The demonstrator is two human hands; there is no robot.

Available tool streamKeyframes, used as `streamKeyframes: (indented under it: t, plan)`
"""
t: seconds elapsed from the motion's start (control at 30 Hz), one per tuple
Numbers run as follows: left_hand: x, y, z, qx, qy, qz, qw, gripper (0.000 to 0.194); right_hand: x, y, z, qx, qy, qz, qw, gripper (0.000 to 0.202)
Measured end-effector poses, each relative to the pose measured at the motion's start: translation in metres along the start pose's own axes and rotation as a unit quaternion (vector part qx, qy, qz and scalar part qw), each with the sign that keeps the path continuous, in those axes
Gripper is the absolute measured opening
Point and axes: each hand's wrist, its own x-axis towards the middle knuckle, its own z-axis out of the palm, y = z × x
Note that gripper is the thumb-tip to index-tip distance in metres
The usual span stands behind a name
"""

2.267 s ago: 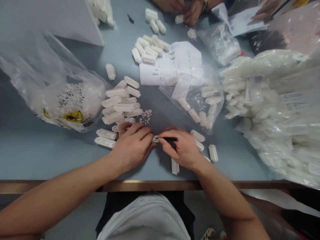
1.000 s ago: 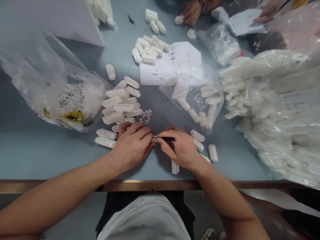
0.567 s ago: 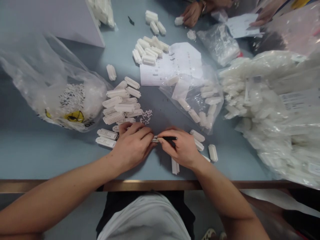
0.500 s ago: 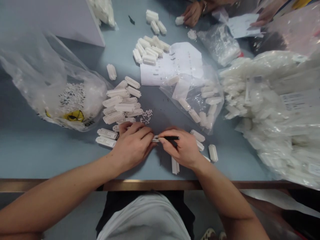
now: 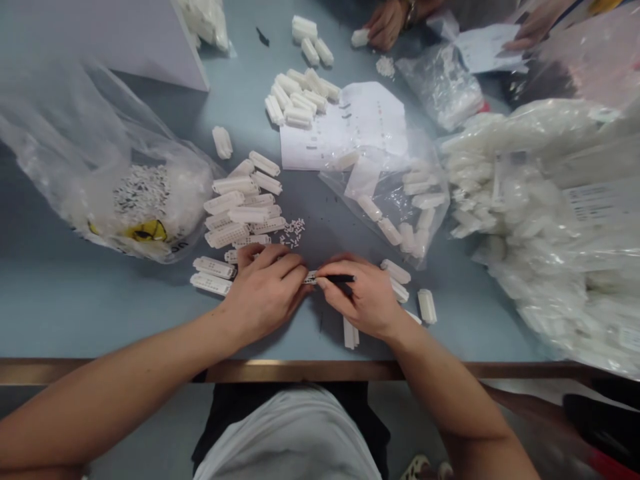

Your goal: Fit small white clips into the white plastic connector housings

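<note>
My left hand (image 5: 267,287) is closed on a small white perforated part (image 5: 310,277), most of which the fingers hide. A slim black tool (image 5: 341,278) is pinched in my right hand (image 5: 363,293), its tip at the right end of that part. Beyond my left hand lies a pile of white slotted housings (image 5: 235,207), with tiny white pins (image 5: 293,232) scattered beside it. Two more housings (image 5: 212,283) rest left of my left hand. Several white pieces (image 5: 396,271) lie around my right hand, some partly covered by it.
A clear bag of small parts (image 5: 143,193) stands at left. Further off are a paper sheet (image 5: 370,110), a bag of white pieces (image 5: 385,200) and more housings (image 5: 300,100). Large plastic bags (image 5: 560,233) fill the right. Another person's hand (image 5: 385,25) holds a white piece at the top.
The black tool in my right hand has shifted very slightly left. Both hands otherwise stay in nearly the same place and keep their grips.
</note>
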Motion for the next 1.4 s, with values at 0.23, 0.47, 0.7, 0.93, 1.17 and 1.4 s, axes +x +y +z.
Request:
streamKeyframes:
  t: [0.23, 0.47, 0.7, 0.93, 1.17, 1.4]
  plan:
    - [-0.0003, 0.0010, -0.0011, -0.014, -0.005, -0.007, 1.000, 0.021, -0.0016, -0.0012, 0.0030, -0.023, -0.009, 0.008, 1.000, 0.012]
    - [0.0006, 0.0018, -0.0016, -0.016, -0.002, -0.010, 1.000, 0.020, -0.0005, -0.0029, 0.0041, -0.055, -0.033, 0.004, 0.998, 0.016]
    - [0.0006, 0.0004, -0.0003, 0.001, 0.009, 0.004, 1.000, 0.023, -0.0012, -0.0012, -0.0004, 0.009, -0.005, 0.013, 1.000, 0.011]
    - [-0.0003, 0.0011, -0.0008, -0.002, 0.004, -0.005, 1.000, 0.023, -0.0015, -0.0011, 0.0006, 0.010, -0.013, 0.015, 1.000, 0.013]
    - [0.0005, 0.0018, -0.0016, -0.022, -0.001, -0.013, 1.000, 0.021, -0.0014, -0.0018, 0.0024, -0.003, -0.020, 0.022, 1.000, 0.015]
    - [0.0003, 0.0017, -0.0014, -0.020, -0.004, -0.013, 1.000, 0.020, -0.0005, -0.0040, 0.0033, -0.020, -0.012, 0.011, 1.000, 0.013]
